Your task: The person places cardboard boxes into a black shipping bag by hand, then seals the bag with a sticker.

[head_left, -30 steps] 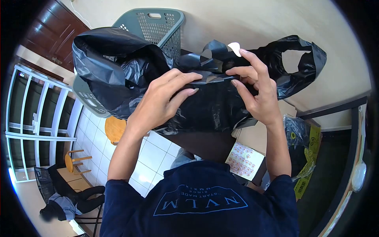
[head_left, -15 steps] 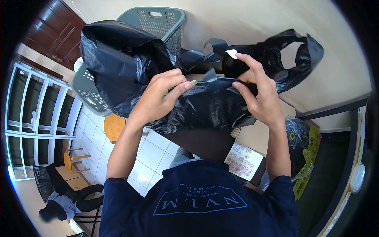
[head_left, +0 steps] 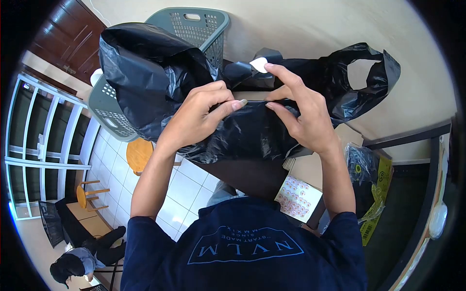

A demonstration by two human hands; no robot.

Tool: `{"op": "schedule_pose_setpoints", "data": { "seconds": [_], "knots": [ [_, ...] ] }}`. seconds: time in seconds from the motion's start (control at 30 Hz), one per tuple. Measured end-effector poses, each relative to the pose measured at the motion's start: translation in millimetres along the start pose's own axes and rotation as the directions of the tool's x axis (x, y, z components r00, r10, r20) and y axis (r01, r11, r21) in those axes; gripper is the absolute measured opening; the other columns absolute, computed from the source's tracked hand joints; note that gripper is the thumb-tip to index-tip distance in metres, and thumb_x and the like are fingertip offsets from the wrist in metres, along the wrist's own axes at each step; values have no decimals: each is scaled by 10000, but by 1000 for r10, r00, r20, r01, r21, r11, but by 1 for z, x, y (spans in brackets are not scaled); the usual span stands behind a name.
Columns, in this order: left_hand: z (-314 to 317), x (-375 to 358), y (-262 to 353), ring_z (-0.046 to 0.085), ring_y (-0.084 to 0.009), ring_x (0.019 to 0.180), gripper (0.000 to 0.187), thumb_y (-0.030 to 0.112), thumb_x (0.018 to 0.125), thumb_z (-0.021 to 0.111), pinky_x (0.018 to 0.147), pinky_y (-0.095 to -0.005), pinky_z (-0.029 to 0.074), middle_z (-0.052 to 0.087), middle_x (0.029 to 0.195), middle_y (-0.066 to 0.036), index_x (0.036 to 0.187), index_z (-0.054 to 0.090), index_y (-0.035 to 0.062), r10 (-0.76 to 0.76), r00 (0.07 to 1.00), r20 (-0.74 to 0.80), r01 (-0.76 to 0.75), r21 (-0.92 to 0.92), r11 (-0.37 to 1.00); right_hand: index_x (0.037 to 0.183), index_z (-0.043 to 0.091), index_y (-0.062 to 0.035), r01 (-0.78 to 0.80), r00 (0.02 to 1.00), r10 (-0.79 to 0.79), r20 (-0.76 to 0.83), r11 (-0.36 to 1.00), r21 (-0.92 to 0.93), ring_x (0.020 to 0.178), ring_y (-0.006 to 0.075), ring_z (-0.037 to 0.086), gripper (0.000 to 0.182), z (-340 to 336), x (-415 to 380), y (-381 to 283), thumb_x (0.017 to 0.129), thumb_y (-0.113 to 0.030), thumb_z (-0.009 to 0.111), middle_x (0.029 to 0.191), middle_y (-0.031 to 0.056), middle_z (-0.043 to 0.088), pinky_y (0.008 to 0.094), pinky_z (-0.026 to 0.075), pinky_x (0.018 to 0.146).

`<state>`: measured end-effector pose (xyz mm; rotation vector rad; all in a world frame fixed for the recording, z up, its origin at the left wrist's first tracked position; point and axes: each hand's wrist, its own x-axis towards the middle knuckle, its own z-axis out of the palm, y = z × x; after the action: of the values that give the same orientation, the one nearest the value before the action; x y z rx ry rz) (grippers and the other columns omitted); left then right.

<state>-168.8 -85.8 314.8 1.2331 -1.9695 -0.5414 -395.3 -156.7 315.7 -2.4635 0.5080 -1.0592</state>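
Note:
A large black plastic bag [head_left: 252, 131] is spread in front of me, its wide opening at the left and a looped handle at the right. My left hand [head_left: 201, 114] pinches the bag's edge between thumb and fingers. Close beside it, my right hand [head_left: 306, 114] grips the same edge between thumb and a bent finger. Its index finger is raised, with a small white sticker-like piece [head_left: 258, 64] at the tip. Part of a brown cardboard surface [head_left: 250, 95] shows behind the edge; the bag hides the rest.
Grey-green perforated baskets [head_left: 213, 22] stand behind and left of the bag. Flat cardboard [head_left: 308, 167] and a sheet of round printed stickers [head_left: 297, 198] lie at the right. Wooden stools [head_left: 139, 156] stand on the tiled floor. Another person [head_left: 82, 259] is at lower left.
My right hand has moved left along the bag's edge, nearer my left hand, carrying the white piece with it. The looped handle has shifted slightly. My left hand stays nearly still.

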Motion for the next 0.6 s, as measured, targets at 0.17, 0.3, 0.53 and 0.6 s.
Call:
{"op": "schedule_pose_setpoints", "data": {
  "seconds": [0.17,0.3,0.53,0.6],
  "knots": [
    [-9,18,1,484,-122,665,240,175,943,563,624,-270,404,538,713,-68,834,583,-38,-157,904,-398,146,-58,988,1376,434,-92,10,1000,-10,-4,1000,25,831,283,658,696,-3,2,1,743,57,685,930,126,675,391,521,801],
    [-17,39,-6,555,-115,798,298,254,964,541,714,-257,449,632,864,-76,1002,614,-32,-207,922,-326,175,-123,977,1359,446,-82,49,998,-48,-48,999,13,829,283,667,674,1,2,1,744,68,678,950,130,675,388,523,797],
    [-12,56,-2,635,-215,821,250,161,857,643,768,-322,487,669,912,-150,1027,636,-23,-55,997,-48,63,194,979,1326,459,-68,38,989,-32,-146,998,41,820,275,665,629,5,-3,1,753,80,671,961,148,661,366,526,781],
    [-9,58,-3,643,-241,820,220,120,837,646,774,-333,489,665,897,-158,1008,641,-18,16,997,-71,-3,171,985,1326,457,-68,63,984,-56,-172,997,40,821,270,665,624,7,-6,4,758,78,670,957,154,657,359,528,775]
  ]
}}
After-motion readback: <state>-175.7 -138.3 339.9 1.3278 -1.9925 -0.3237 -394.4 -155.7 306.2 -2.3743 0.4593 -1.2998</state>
